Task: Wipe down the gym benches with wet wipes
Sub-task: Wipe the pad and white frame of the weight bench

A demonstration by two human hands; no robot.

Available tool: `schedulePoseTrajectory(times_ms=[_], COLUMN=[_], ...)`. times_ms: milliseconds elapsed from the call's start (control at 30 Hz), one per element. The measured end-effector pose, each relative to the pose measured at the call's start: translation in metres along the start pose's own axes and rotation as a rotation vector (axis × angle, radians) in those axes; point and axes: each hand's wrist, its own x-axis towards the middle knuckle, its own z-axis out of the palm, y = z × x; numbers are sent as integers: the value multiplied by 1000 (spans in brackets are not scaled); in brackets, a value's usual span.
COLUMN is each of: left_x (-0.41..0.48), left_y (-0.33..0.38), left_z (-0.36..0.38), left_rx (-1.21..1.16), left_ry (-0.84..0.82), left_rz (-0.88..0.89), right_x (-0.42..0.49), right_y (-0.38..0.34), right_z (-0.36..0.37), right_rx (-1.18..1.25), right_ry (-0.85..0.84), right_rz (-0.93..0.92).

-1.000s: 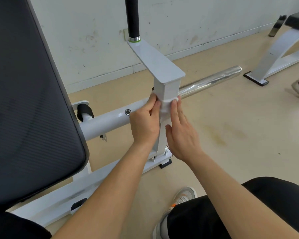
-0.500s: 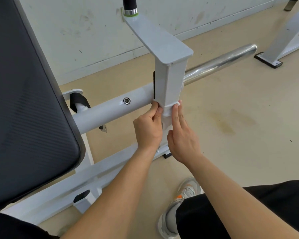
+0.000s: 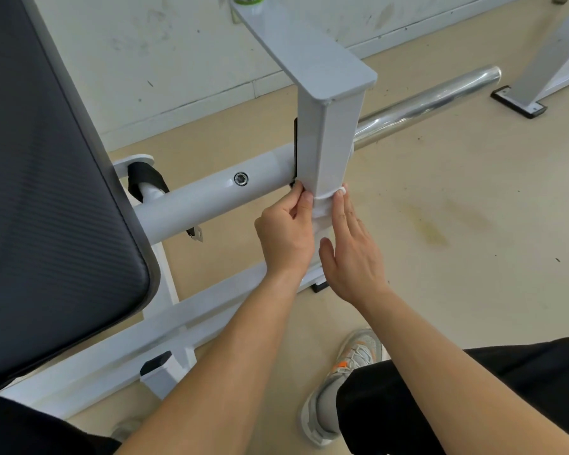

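A white wet wipe [image 3: 322,210] is wrapped around the white square upright post [image 3: 326,142] of the gym bench frame, just below the round white crossbar [image 3: 211,198]. My left hand [image 3: 286,238] pinches the wipe against the post's left side with curled fingers and thumb. On the right side, my right hand [image 3: 352,257] presses the wipe with straight fingers. The black bench pad [image 3: 46,192] fills the left of the view.
A chrome bar [image 3: 424,103] sticks out to the right behind the post. Another bench's white leg and black foot [image 3: 519,103] stand at the far right. My grey shoe [image 3: 342,382] and black-trousered knee are below my arms. A white wall runs along the back.
Both hands have slid the wipe down the post, from just under its top cap to level with the crossbar. The view has moved closer.
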Motion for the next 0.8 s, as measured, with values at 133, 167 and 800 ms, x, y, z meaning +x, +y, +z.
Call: schedulePoseTrajectory(times_ms=[133,167,800], left_x=[5,5,-8], left_y=[17,16,-55], left_z=[-5,-5,19], left_rx=[-23,-22,-14], left_ry=[15,16,-16], left_rz=[71,80,-149], right_x=[12,13,-17], right_y=[-18,-20,27], right_z=[-16,-17,39], right_rx=[56,60,6], right_ry=[106,113,-83], right_rz=[13,17,79])
